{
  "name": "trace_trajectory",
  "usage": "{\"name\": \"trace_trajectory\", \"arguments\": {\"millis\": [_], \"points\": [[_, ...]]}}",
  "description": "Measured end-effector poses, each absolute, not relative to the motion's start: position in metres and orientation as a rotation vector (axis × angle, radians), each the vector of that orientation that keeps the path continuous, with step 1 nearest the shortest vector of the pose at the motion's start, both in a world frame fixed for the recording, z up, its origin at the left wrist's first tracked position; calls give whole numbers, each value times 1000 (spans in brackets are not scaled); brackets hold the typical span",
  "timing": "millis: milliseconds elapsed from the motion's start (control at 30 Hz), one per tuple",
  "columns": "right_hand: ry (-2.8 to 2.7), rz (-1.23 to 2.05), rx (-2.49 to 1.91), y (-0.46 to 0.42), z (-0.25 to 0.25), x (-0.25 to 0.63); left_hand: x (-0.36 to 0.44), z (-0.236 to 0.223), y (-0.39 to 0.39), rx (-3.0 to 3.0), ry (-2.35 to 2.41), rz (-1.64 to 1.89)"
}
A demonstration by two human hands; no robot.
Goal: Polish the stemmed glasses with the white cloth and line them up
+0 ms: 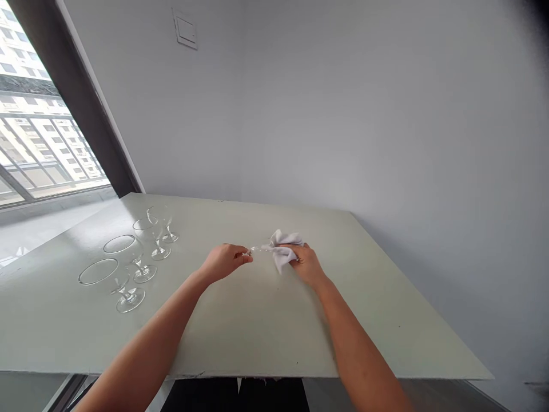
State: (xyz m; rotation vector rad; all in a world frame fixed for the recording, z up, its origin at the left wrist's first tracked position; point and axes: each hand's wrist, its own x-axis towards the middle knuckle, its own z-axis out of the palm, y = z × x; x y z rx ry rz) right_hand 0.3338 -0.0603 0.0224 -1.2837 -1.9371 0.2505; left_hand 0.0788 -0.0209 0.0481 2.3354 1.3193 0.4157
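On the pale green worktop (257, 326), near its middle, the two hands work close together. The left hand (225, 262) is almost closed, and its fingertips (246, 257) pinch the end of one clear stemmed glass (256, 249). Only the thin stem can be seen well; the other part goes into a crumpled white cloth (285, 249), so I cannot tell its bowl. The right hand (305, 264) is curled and holds this cloth around the glass.

Four other clear glasses (144, 273) with wide shallow bowls stand on their feet in one slanted row, on the left part of the worktop, well apart from the hands. Behind them is a window (38, 114) with apartment buildings outside. One small square panel (185, 28) is on the grey wall (386, 114).
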Motion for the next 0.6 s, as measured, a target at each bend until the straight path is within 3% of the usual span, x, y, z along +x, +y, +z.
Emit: {"name": "trace_trajectory", "arguments": {"millis": [167,300,400,600], "points": [[-2002,-96,-1212,-69,24,319,84,39,-18,2419,1529,507],[-2217,-80,-1131,-76,18,285,101,26,-28,2740,1373,476],[-2010,173,-1253,-73,15,282,112,17,-36,2952,1184,559],[-1183,1187,-1194,-52,7,315,117,8,-39,2950,990,796]]}}
